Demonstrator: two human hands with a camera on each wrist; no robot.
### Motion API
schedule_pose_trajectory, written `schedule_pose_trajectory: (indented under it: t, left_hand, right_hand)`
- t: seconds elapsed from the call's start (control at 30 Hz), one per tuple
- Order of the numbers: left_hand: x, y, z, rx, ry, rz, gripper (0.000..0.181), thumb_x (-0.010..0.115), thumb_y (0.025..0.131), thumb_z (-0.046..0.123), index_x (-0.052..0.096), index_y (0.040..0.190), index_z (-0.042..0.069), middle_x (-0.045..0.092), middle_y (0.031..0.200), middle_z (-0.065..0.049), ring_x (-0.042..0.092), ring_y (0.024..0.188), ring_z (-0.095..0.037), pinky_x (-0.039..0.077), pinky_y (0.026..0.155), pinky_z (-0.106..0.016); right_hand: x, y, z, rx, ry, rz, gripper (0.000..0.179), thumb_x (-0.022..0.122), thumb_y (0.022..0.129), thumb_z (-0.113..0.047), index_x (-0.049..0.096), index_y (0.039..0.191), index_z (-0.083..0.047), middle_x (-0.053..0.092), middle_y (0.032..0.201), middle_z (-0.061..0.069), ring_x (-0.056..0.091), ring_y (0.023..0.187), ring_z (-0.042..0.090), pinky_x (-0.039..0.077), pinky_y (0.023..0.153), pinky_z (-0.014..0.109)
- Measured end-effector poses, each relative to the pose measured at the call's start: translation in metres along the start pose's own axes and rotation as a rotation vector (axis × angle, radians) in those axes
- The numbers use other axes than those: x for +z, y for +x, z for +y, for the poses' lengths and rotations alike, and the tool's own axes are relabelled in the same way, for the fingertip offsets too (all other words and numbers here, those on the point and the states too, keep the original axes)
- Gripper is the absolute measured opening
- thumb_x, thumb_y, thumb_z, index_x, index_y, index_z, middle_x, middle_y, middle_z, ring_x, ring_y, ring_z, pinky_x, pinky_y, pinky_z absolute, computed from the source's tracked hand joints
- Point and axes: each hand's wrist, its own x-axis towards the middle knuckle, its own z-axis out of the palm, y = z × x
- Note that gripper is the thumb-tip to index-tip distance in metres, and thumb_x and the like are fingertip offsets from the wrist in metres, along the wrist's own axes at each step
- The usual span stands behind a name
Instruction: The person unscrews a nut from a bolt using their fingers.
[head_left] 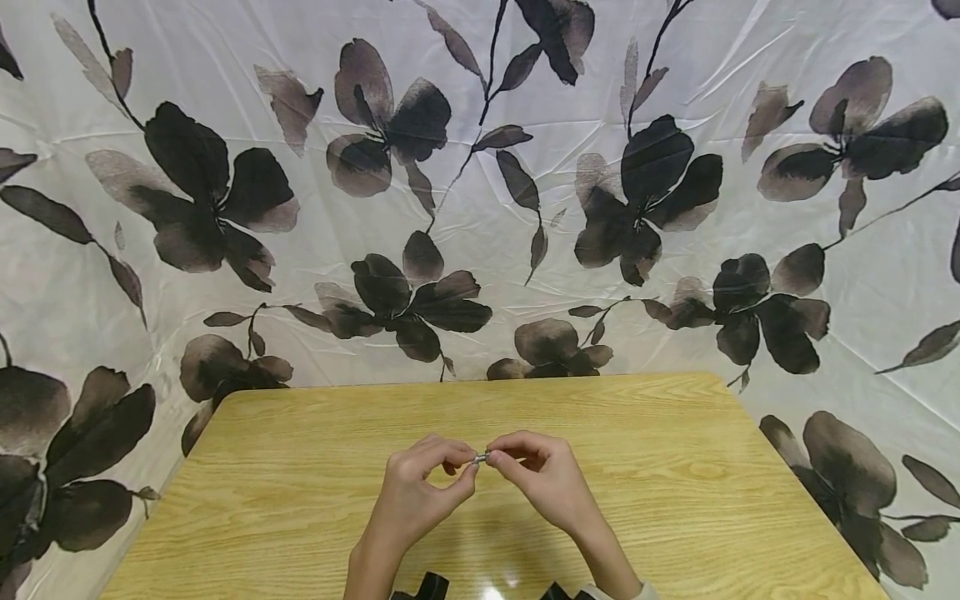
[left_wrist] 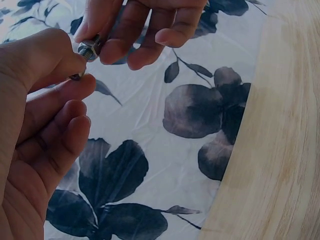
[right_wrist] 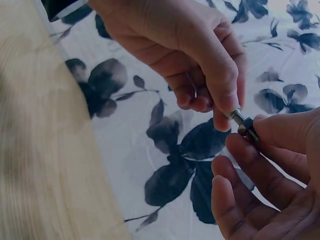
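A small metal bolt (head_left: pixel 482 457) is held between both hands, just above the table. My left hand (head_left: pixel 420 486) pinches one end of the bolt with thumb and forefinger. From the other side, my right hand (head_left: pixel 546 479) pinches it at a nut. In the right wrist view, bare thread of the bolt (right_wrist: pixel 237 116) shows between the left fingertips and the nut (right_wrist: pixel 245 128), and more thread sticks out beyond the nut. The left wrist view shows the nut (left_wrist: pixel 92 42) against the right fingertips; the left fingers hide much of the bolt's end.
Below the hands lies a light wooden table (head_left: pixel 300 450) with rounded far corners. A white cloth with dark flowers (head_left: pixel 525 242) hangs behind it and at both sides. A dark device (head_left: pixel 431 586) sits at the left wrist.
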Motion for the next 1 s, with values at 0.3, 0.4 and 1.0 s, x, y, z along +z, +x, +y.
schedule_pose_trajectory:
  t: [0.3, 0.4, 1.0]
  left_hand:
    - [-0.0006, -0.0017, -0.0020, 0.014, 0.002, 0.012, 0.031, 0.081, 0.070, -0.011, 0.076, 0.091, 0.011, 0.075, 0.081, -0.004, 0.060, 0.065, -0.013, 0.050, 0.063, -0.015]
    - [-0.0006, -0.0015, -0.0021, 0.015, -0.003, 0.012, 0.032, 0.081, 0.070, -0.012, 0.076, 0.091, 0.011, 0.075, 0.080, -0.003, 0.060, 0.065, -0.013, 0.050, 0.063, -0.015]
    - [-0.0008, -0.0008, -0.0015, 0.022, -0.001, 0.012, 0.031, 0.080, 0.071, -0.012, 0.076, 0.092, 0.011, 0.076, 0.083, -0.006, 0.064, 0.068, -0.016, 0.054, 0.065, -0.018]
  right_hand:
    - [0.0007, -0.0013, -0.0012, -0.084, 0.046, -0.028, 0.016, 0.072, 0.097, -0.013, 0.075, 0.111, -0.004, 0.075, 0.107, 0.015, 0.072, 0.093, 0.015, 0.062, 0.079, 0.029]
    - [0.0013, -0.0016, -0.0005, -0.141, 0.073, -0.034, 0.015, 0.072, 0.096, -0.008, 0.074, 0.110, -0.004, 0.073, 0.108, 0.017, 0.072, 0.095, 0.013, 0.062, 0.080, 0.029]
    - [0.0003, 0.0000, -0.0034, 0.034, -0.021, 0.007, 0.021, 0.066, 0.102, -0.027, 0.078, 0.106, -0.010, 0.077, 0.101, 0.010, 0.072, 0.095, 0.026, 0.061, 0.078, 0.030]
